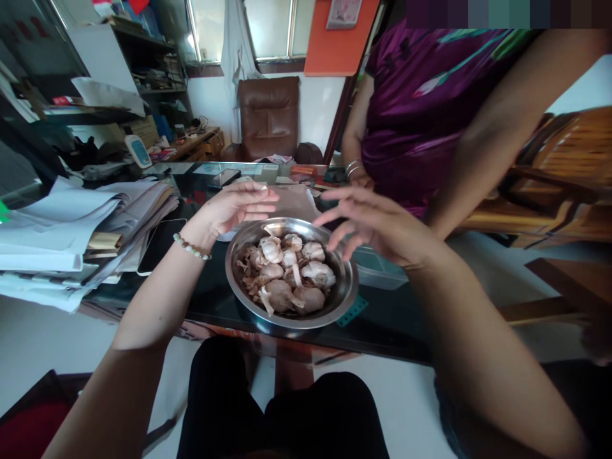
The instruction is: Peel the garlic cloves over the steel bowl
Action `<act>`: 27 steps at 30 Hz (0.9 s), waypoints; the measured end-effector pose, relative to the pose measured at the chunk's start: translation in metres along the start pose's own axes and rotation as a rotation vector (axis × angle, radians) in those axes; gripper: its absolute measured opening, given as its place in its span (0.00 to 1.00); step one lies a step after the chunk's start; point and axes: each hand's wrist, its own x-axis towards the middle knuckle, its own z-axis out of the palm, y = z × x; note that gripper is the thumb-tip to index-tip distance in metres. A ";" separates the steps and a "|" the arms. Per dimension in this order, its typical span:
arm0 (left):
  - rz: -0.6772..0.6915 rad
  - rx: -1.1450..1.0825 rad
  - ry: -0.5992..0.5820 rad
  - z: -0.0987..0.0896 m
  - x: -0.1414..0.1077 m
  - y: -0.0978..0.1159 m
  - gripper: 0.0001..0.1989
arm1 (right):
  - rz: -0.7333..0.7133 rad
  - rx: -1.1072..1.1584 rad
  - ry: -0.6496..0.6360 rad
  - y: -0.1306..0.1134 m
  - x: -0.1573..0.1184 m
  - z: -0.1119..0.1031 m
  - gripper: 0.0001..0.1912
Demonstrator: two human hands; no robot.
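Left hand (234,209) and right hand (375,224) hover open, empty, by a steel bowl (296,322) of garlic bulbs (282,294).

Garlic (287,271) lies in a bowl (291,315) on a glass table (396,331). Papers (62,236) are stacked on the table left of the bowl, with a phone (160,245) between them. A plastic box (377,268) sits just behind the bowl's right side. Beyond the table stands a chair (268,118), with shelves (148,64) to its left. Another person (421,121) stands at the table's far right.
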 end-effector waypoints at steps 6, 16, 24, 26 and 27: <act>-0.142 -0.261 0.173 -0.003 0.010 0.000 0.09 | 0.176 -0.144 -0.486 0.004 -0.003 0.012 0.26; -0.087 -0.330 0.263 -0.010 0.013 -0.002 0.10 | 0.184 -0.154 -0.592 0.016 0.002 0.014 0.25; 0.073 -0.368 0.321 -0.008 0.011 0.000 0.08 | 0.032 0.130 -0.346 0.016 0.007 0.010 0.23; 0.167 -0.335 0.264 -0.005 0.008 0.000 0.06 | -0.023 0.234 -0.086 0.019 0.014 0.002 0.21; 0.189 -0.295 0.221 -0.002 0.007 0.000 0.07 | -0.018 0.267 0.022 0.021 0.018 -0.003 0.18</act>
